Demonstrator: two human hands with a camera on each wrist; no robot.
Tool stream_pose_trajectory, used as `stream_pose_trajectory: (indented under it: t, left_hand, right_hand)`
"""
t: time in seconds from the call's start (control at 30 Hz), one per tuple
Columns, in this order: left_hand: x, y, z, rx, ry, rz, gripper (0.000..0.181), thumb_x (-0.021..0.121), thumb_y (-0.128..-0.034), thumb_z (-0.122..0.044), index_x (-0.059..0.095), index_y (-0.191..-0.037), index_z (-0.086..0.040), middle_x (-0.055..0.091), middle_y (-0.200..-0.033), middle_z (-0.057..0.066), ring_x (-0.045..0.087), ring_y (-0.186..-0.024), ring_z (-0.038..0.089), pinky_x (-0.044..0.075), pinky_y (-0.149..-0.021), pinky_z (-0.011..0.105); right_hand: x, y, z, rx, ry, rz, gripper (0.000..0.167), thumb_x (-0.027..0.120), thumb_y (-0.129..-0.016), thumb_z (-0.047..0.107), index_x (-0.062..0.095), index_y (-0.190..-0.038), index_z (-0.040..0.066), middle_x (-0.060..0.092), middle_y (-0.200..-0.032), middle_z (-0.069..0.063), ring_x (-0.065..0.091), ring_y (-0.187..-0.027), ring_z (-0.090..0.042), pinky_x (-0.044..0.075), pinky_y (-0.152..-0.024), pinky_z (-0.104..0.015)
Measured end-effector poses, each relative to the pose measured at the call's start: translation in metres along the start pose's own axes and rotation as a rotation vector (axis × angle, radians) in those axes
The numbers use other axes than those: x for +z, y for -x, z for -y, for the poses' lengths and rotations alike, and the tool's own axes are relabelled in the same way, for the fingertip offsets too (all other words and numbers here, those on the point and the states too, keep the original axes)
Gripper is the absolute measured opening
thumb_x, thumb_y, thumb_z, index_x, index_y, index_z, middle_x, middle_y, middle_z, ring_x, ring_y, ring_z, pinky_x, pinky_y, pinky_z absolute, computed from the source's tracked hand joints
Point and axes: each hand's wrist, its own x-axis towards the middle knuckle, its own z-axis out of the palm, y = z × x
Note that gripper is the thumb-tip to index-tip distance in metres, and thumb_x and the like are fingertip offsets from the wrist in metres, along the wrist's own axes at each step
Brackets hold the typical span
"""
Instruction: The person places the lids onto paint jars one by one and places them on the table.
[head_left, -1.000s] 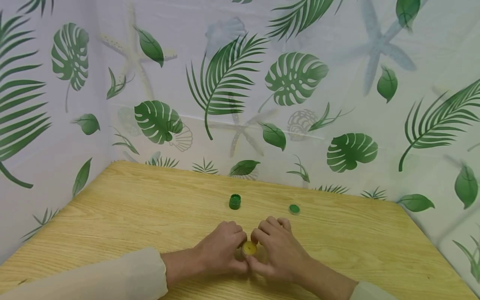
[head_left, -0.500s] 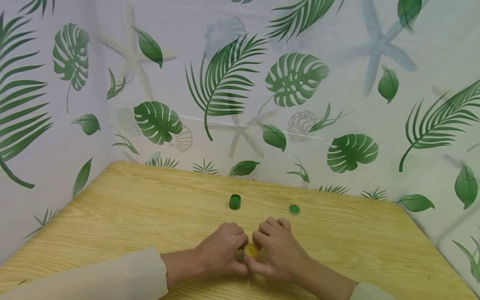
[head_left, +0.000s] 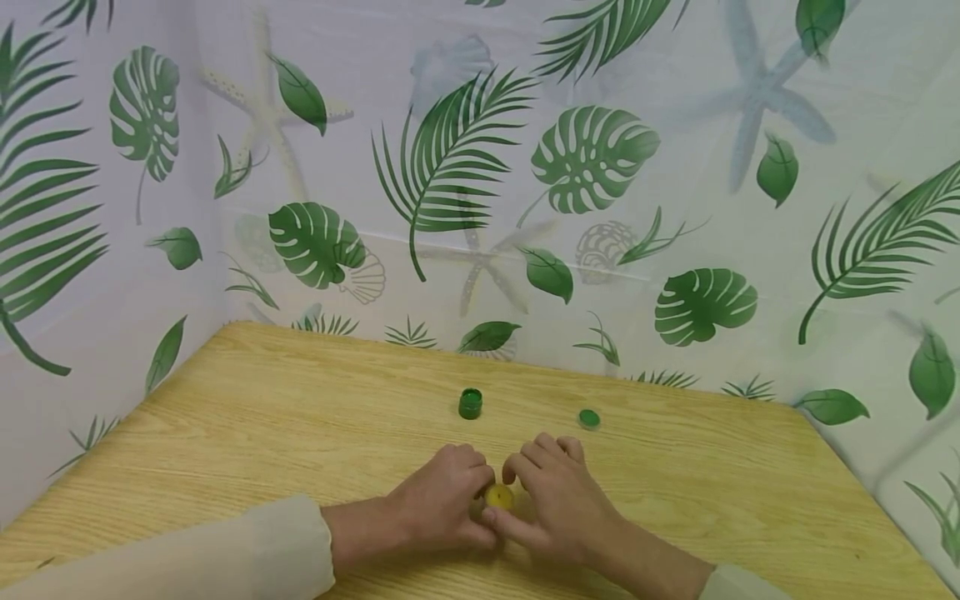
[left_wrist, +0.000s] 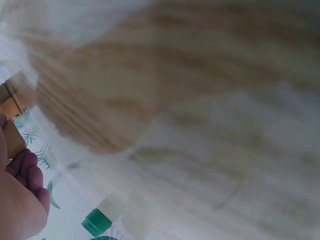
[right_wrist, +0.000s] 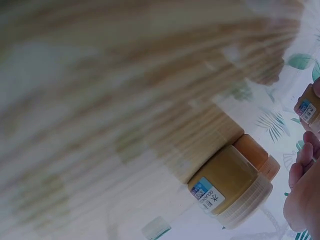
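Observation:
A small paint jar point(head_left: 498, 497) with yellow-ochre paint stands between the two hands near the front of the table. My left hand point(head_left: 442, 496) grips it from the left, fingers curled behind it. From the right, my right hand point(head_left: 562, 500) has its thumb against the jar's near side and its forefinger bent around the far side, with a slight gap there. In the right wrist view the labelled ochre jar point(right_wrist: 306, 109) shows above the fingers of the right hand point(right_wrist: 302, 200). The left wrist view has the jar point(left_wrist: 14, 140) at its left edge, partly cut off.
An uncapped green paint jar point(head_left: 470, 405) stands behind the hands on the wooden table point(head_left: 300, 400). Its round green lid point(head_left: 588, 419) lies further right. The right wrist view has a larger-looking ochre jar point(right_wrist: 225, 180) and an orange jar point(right_wrist: 252, 150) close by. A leaf-print cloth point(head_left: 480, 167) hangs behind.
The right hand's forefinger has eased off the jar's far side, and its thumb has slid left along the near side. The jar shifts slightly right, then back. The left hand barely moves.

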Motion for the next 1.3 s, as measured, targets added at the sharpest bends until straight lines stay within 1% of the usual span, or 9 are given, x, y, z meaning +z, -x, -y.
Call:
stream_pose_trajectory:
  t: [0.1, 0.2, 0.3, 0.57, 0.8, 1.0, 1.17, 1.3]
  left_hand:
    - [0.0009, 0.0004, 0.0004, 0.003, 0.007, -0.028, 0.025, 0.081, -0.0711, -0.034, 0.064, -0.075, -0.016, 0.051, -0.066, -0.011, 0.037, -0.065, 0.000, 0.033, -0.066, 0.015]
    - [0.0014, 0.0007, 0.0006, 0.011, 0.010, -0.045, 0.024, 0.080, -0.0723, -0.033, 0.063, -0.074, -0.016, 0.049, -0.065, -0.011, 0.035, -0.064, 0.000, 0.032, -0.066, 0.015]
    - [0.0015, 0.0008, 0.0007, 0.013, 0.020, -0.054, 0.025, 0.079, -0.0735, -0.034, 0.063, -0.074, -0.016, 0.050, -0.066, -0.011, 0.035, -0.064, 0.000, 0.032, -0.066, 0.015]
    - [0.0021, 0.0010, 0.0006, 0.014, 0.027, -0.055, 0.024, 0.080, -0.0733, -0.032, 0.063, -0.074, -0.015, 0.052, -0.067, -0.010, 0.035, -0.064, 0.000, 0.032, -0.065, 0.014]
    - [0.0024, 0.0006, 0.0015, 0.029, 0.025, -0.074, 0.024, 0.081, -0.0703, -0.031, 0.063, -0.073, -0.015, 0.051, -0.065, -0.010, 0.034, -0.064, -0.001, 0.031, -0.065, 0.013]
    - [0.0018, 0.0009, 0.0013, 0.030, 0.024, -0.072, 0.025, 0.082, -0.0701, -0.031, 0.064, -0.074, -0.015, 0.050, -0.065, -0.011, 0.034, -0.064, -0.001, 0.031, -0.066, 0.013]
    - [0.0019, 0.0009, 0.0009, 0.031, 0.005, -0.078, 0.026, 0.083, -0.0697, -0.033, 0.064, -0.074, -0.015, 0.049, -0.065, -0.011, 0.034, -0.064, 0.000, 0.030, -0.066, 0.013]
    - [0.0018, 0.0009, 0.0009, 0.039, -0.024, -0.085, 0.029, 0.083, -0.0696, -0.036, 0.064, -0.074, -0.015, 0.049, -0.066, -0.012, 0.034, -0.064, -0.001, 0.030, -0.066, 0.013]
  right_hand:
    - [0.0003, -0.0002, -0.0002, -0.025, -0.007, -0.013, 0.023, 0.069, -0.084, 0.045, 0.062, -0.092, 0.024, 0.054, -0.085, 0.012, 0.039, -0.083, -0.005, 0.028, -0.083, -0.036]
    - [0.0008, 0.0002, -0.0008, -0.052, -0.013, -0.026, 0.021, 0.070, -0.081, 0.040, 0.063, -0.093, 0.024, 0.051, -0.083, 0.012, 0.038, -0.082, -0.005, 0.026, -0.081, -0.035]
    - [0.0010, 0.0005, -0.0012, -0.062, -0.018, -0.033, 0.021, 0.070, -0.079, 0.038, 0.062, -0.093, 0.023, 0.049, -0.083, 0.012, 0.037, -0.082, -0.004, 0.026, -0.081, -0.035]
    - [0.0014, 0.0006, -0.0009, -0.059, -0.015, -0.032, 0.020, 0.070, -0.079, 0.038, 0.060, -0.088, 0.024, 0.050, -0.083, 0.012, 0.038, -0.082, -0.005, 0.026, -0.081, -0.035]
    - [0.0014, 0.0006, -0.0010, -0.066, -0.021, -0.025, 0.020, 0.070, -0.081, 0.038, 0.058, -0.085, 0.023, 0.051, -0.082, 0.010, 0.038, -0.083, -0.005, 0.027, -0.081, -0.033]
    - [0.0017, 0.0001, -0.0013, -0.059, -0.021, -0.018, 0.022, 0.071, -0.081, 0.039, 0.056, -0.084, 0.023, 0.051, -0.083, 0.009, 0.039, -0.083, -0.006, 0.030, -0.082, -0.033]
    - [0.0019, -0.0003, -0.0007, -0.050, -0.020, -0.005, 0.023, 0.071, -0.082, 0.040, 0.055, -0.083, 0.023, 0.052, -0.083, 0.009, 0.038, -0.083, -0.006, 0.033, -0.082, -0.033]
    - [0.0024, -0.0004, -0.0006, -0.050, -0.010, -0.012, 0.025, 0.071, -0.082, 0.041, 0.053, -0.080, 0.023, 0.050, -0.081, 0.010, 0.036, -0.081, -0.005, 0.033, -0.080, -0.032]
